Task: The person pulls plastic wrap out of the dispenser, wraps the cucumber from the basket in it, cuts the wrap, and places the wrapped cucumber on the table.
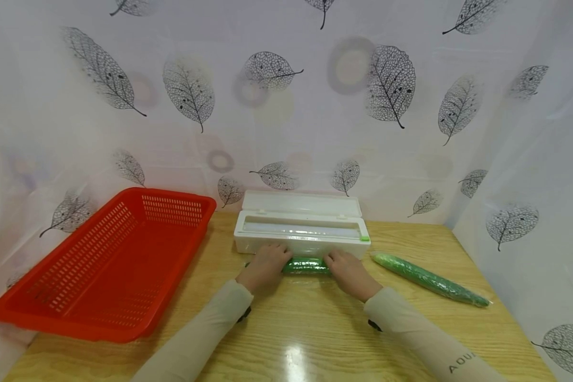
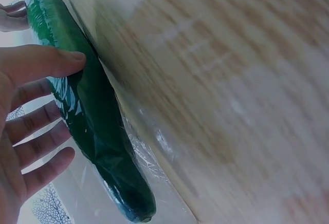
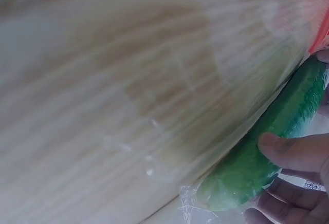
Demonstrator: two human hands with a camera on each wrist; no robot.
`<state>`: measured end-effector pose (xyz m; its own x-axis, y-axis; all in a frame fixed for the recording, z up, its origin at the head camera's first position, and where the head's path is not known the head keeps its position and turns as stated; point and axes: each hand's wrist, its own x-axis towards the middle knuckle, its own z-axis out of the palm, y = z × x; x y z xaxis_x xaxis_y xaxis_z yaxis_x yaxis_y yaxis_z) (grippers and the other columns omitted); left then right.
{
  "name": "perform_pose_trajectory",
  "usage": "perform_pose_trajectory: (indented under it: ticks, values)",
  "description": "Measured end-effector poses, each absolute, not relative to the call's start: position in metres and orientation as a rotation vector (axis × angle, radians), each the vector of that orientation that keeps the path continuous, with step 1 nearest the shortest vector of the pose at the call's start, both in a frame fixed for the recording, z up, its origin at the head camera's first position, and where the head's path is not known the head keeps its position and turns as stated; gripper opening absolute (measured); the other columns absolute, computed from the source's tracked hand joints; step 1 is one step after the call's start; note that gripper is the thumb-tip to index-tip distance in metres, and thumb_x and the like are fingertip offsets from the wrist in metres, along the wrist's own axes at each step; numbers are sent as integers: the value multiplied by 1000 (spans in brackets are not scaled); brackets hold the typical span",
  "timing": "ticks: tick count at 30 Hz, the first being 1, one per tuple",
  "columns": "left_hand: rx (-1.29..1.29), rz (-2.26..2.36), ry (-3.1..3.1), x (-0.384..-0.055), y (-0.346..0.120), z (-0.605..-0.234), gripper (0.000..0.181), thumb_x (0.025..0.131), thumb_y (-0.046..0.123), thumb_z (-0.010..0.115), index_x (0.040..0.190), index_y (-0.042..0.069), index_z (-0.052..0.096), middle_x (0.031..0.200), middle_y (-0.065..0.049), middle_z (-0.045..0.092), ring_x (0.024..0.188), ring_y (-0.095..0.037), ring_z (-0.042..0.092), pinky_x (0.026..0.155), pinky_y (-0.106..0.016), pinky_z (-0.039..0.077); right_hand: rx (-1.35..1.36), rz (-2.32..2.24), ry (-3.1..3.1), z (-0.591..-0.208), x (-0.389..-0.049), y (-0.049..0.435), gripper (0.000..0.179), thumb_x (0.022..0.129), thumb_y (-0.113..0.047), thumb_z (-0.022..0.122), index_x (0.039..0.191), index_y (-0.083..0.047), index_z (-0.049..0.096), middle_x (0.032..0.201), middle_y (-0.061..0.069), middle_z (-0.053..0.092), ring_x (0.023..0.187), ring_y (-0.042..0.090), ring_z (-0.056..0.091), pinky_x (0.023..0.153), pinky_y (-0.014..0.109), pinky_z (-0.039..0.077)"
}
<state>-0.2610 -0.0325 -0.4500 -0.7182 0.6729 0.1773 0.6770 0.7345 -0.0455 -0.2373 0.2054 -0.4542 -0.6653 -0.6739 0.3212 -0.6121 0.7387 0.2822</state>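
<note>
A green cucumber (image 1: 307,266) in clear plastic film lies crosswise on the table, in front of a white cling film dispenser (image 1: 310,245). My left hand (image 1: 266,267) grips its left part; in the left wrist view the thumb (image 2: 61,62) presses the near side, with the fingers behind. Toward the other end, my right hand (image 1: 350,273) holds it likewise, its thumb (image 3: 288,149) on the side. Loose film (image 3: 187,201) sticks out past the end in the right wrist view. The dispenser's lid (image 1: 301,202) stands raised, showing a film roll (image 1: 301,230) inside.
At the left stands a large red plastic basket (image 1: 153,297) with slotted walls. Another film-wrapped cucumber (image 1: 430,278) lies slanted on the wooden table (image 1: 315,323) at the right. A leaf-patterned curtain (image 1: 305,132) hangs behind the table and along its sides.
</note>
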Motion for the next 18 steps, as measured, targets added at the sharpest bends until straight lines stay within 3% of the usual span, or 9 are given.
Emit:
perform_pose_trajectory:
  ticks: [18]
  values:
    - [-1096,35,-2747,-264,-32,-449,35,75,15,73,109,13,64,99,1,63,92,-15,60,82,-31,51,986,-217,-2562,-457,-238,207,25,76,-3,72,98,-3,60,90,10,64,84,24,62,68,36,51]
